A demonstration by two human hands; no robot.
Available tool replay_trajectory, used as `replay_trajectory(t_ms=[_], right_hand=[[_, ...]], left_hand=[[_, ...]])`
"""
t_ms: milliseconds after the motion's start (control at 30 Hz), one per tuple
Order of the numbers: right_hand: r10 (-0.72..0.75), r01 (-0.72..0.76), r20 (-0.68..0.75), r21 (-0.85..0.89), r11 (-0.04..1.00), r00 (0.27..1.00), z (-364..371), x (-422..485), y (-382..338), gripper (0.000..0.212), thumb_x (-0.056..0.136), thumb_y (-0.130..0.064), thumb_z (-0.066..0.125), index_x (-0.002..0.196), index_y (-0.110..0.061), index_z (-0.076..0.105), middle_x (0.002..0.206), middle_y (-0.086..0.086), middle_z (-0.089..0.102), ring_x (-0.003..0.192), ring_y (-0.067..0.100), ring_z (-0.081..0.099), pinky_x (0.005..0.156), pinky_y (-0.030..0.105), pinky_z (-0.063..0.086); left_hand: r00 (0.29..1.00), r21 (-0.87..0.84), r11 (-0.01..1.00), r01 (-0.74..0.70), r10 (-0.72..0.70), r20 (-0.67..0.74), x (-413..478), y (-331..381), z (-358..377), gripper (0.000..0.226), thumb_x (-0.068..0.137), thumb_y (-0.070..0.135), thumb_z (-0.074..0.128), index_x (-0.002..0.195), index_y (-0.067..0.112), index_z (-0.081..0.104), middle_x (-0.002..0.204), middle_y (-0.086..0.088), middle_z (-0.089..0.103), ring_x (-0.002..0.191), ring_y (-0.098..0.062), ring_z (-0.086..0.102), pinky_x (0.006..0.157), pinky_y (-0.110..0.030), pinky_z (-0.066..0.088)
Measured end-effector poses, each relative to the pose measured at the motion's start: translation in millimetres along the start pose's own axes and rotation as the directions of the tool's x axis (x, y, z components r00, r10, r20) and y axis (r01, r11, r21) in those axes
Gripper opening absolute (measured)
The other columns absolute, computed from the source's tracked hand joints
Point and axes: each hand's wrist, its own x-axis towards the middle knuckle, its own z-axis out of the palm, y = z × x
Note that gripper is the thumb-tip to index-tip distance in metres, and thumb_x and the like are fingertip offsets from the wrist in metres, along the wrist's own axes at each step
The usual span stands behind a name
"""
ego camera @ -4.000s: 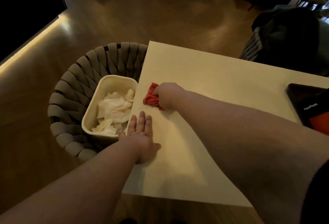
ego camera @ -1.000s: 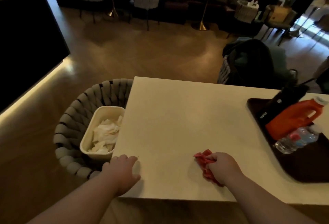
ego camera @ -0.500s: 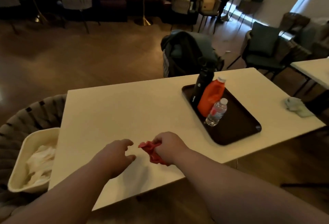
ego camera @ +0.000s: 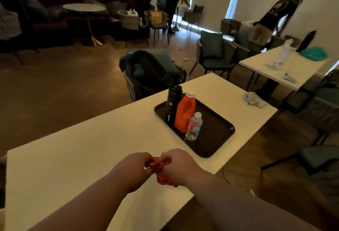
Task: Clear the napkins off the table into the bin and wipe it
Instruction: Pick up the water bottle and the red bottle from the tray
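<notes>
1. Whereas only the right hand (ego camera: 180, 165) was gripping the cloth (ego camera: 162, 173) earlier, the left hand (ego camera: 134, 168) is now pinching it too, over the table (ego camera: 73, 157) at six o'clock.
2. The water bottle (ego camera: 194, 126) label is showing too blurred to read.

dim room lit by bright windows (ego camera: 232, 1) at the back; soft motion blur throughout, wide-angle bending at the edges.

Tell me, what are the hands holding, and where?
A red cloth: left hand pinches its left end, right hand grips its bunched right side.
</notes>
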Motion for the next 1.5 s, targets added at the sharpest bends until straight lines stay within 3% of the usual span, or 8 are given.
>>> replay_trajectory(t_ms=[400, 733, 900, 1033, 1100, 1200, 1367, 1500], right_hand=[[0.093, -0.122, -0.306, -0.075, 0.99, 0.947, -114.3, 30.6, 91.7, 0.019, 0.086, -0.034, 0.076, 0.104, -0.03, 0.078, 0.095, -0.008, 0.07, 0.084, 0.009, 0.069, 0.077, 0.032, 0.063], [0.142, -0.154, -0.301, -0.018, 0.988, 0.943, -186.7, 106.8, 155.2, 0.011, 0.092, -0.02, 0.072, 0.1, -0.027, 0.078, 0.084, -0.006, 0.071, 0.07, 0.006, 0.067, 0.047, 0.01, 0.047], [0.156, -0.194, -0.235, -0.146, 0.97, 0.959, -185.0, 133.7, 171.5, 0.017, 0.091, -0.032, 0.068, 0.103, -0.024, 0.075, 0.099, -0.002, 0.072, 0.089, 0.017, 0.069, 0.083, 0.036, 0.06], [0.132, -0.158, -0.192, -0.126, 0.979, 0.972, -175.7, 142.6, 167.1, 0.006, 0.088, -0.028, 0.071, 0.082, -0.026, 0.072, 0.084, -0.008, 0.07, 0.083, 0.014, 0.068, 0.083, 0.037, 0.061], [0.138, -0.154, -0.169, -0.082, 0.985, 0.976, -173.0, 146.8, 160.4, 0.011, 0.082, -0.026, 0.078, 0.086, -0.034, 0.071, 0.09, -0.011, 0.07, 0.089, 0.011, 0.067, 0.087, 0.036, 0.06], [0.117, -0.136, -0.17, -0.104, 0.985, 0.979, -170.0, 156.5, 153.7, 0.066, 0.079, -0.035, 0.083, 0.14, -0.026, 0.059, 0.124, -0.006, 0.064, 0.107, 0.012, 0.06, 0.09, 0.029, 0.055], [0.069, -0.068, -0.133, 0.006, 0.998, 0.989, -168.6, 165.7, 137.7, 0.093, 0.079, -0.042, 0.085, 0.157, -0.024, 0.037, 0.146, 0.0, 0.054, 0.091, 0.003, 0.057, 0.049, 0.009, 0.043], [0.042, -0.027, -0.165, 0.093, 0.995, 0.985, -160.8, 170.8, 134.3, 0.082, 0.069, -0.054, 0.086, 0.14, -0.03, 0.054, 0.126, -0.006, 0.066, 0.108, 0.014, 0.066, 0.084, 0.034, 0.062]], left_hand=[[0.991, -0.048, 0.993, -0.111, 0.114, 0.068, 90.3, 114.5, 26.6, 0.044, 0.098, 0.043, 0.064, 0.14, 0.038, 0.055, 0.126, 0.01, 0.064, 0.11, -0.009, 0.061, 0.09, -0.026, 0.052], [0.997, -0.134, 0.99, 0.032, -0.024, 0.067, 157.1, 154.6, 45.5, 0.048, 0.097, 0.041, 0.066, 0.143, 0.033, 0.053, 0.127, 0.007, 0.064, 0.108, -0.011, 0.063, 0.084, -0.022, 0.051], [0.994, -0.159, 0.983, 0.096, -0.086, 0.068, 168.7, 150.3, 53.7, 0.048, 0.097, 0.039, 0.067, 0.143, 0.033, 0.054, 0.131, 0.006, 0.064, 0.113, -0.013, 0.062, 0.091, -0.025, 0.052], [0.992, -0.148, 0.981, 0.125, -0.12, 0.041, 174.9, 147.1, 52.9, 0.047, 0.097, 0.039, 0.067, 0.141, 0.03, 0.055, 0.128, 0.007, 0.064, 0.108, -0.011, 0.061, 0.093, -0.027, 0.052], [0.991, -0.17, 0.976, 0.134, -0.131, 0.027, 177.4, 147.4, 51.5, 0.047, 0.096, 0.039, 0.068, 0.14, 0.03, 0.055, 0.126, 0.008, 0.064, 0.102, -0.008, 0.058, 0.09, -0.025, 0.051], [0.991, -0.209, 0.969, 0.129, -0.13, 0.01, 181.9, 149.2, 51.5, 0.048, 0.094, 0.037, 0.071, 0.139, 0.031, 0.055, 0.12, 0.01, 0.064, 0.101, -0.008, 0.06, 0.088, -0.024, 0.05], [0.989, -0.396, 0.91, 0.121, -0.143, -0.026, 193.7, 152.4, 47.2, 0.038, 0.089, 0.036, 0.077, 0.123, 0.033, 0.061, 0.099, 0.018, 0.065, 0.089, -0.003, 0.063, 0.082, -0.023, 0.055], [0.984, -0.498, 0.854, 0.153, -0.176, 0.0, 204.4, 154.8, 45.7, 0.043, 0.083, 0.035, 0.08, 0.122, 0.034, 0.061, 0.102, 0.011, 0.07, 0.092, -0.01, 0.069, 0.085, -0.031, 0.06]])
